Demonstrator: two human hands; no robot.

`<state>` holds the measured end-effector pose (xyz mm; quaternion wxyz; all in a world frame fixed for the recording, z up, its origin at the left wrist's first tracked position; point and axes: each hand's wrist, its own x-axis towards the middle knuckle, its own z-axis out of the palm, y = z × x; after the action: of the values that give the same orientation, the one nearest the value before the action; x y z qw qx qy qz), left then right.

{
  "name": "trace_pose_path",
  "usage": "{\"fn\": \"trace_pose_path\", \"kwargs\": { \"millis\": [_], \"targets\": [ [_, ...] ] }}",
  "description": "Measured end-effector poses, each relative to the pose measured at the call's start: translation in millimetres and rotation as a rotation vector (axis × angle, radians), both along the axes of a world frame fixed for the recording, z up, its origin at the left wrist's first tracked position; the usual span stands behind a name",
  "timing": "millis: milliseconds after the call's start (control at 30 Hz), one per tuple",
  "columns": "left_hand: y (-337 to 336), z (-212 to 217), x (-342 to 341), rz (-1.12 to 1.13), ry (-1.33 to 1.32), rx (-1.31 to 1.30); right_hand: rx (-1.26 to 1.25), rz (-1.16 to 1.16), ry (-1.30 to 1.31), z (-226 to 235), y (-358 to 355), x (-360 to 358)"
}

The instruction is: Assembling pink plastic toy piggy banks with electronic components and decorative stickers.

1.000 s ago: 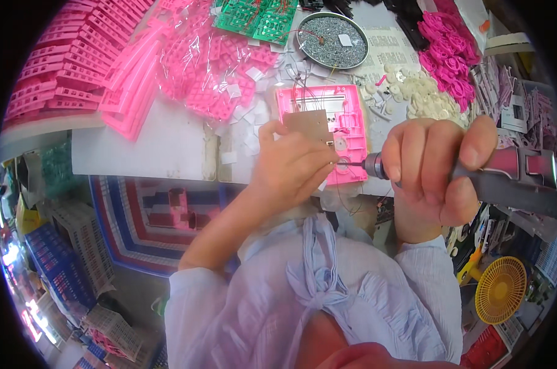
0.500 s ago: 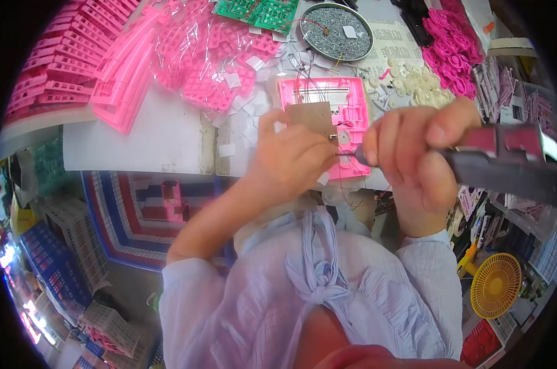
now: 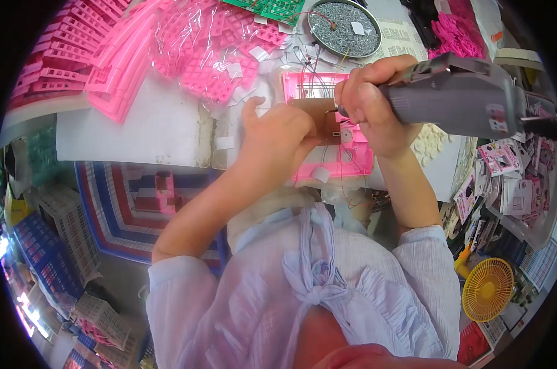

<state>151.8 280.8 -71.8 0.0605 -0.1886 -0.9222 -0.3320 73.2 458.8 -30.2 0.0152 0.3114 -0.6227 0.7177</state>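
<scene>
My right hand (image 3: 377,107) is wrapped round a grey electric screwdriver (image 3: 451,101). Its thin bit points left and reaches over the brown circuit board (image 3: 320,115). That board lies in an open pink plastic housing (image 3: 357,165), with thin wires running from its far side. At the board's left and near edge is my left hand (image 3: 272,138), fingers curled and pinched together, one finger raised apart. Whatever those fingertips hold, if anything, is hidden. My right hand covers part of the housing's far right side.
A round tray (image 3: 377,38) of small metal screws stands at the back, beside green circuit boards (image 3: 269,9). Bagged pink parts (image 3: 217,61) and stacked pink housings (image 3: 118,86) fill the back left. Right are cream-coloured parts (image 3: 431,144) and a yellow fan (image 3: 488,289).
The screwdriver has moved up and left, from the housing's near part to over the brown board. My left hand has drawn slightly left, away from the bit.
</scene>
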Motion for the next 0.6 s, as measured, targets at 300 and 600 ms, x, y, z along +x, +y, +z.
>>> {"fn": "trace_pose_path", "kwargs": {
  "millis": [300,600],
  "targets": [
    [3,-6,2,0.032,0.032,0.085,0.074,0.026,0.135,-8,-8,0],
    [9,4,-3,0.057,0.069,0.221,-0.424,0.305,-0.137,39,1,7]
  ]
}}
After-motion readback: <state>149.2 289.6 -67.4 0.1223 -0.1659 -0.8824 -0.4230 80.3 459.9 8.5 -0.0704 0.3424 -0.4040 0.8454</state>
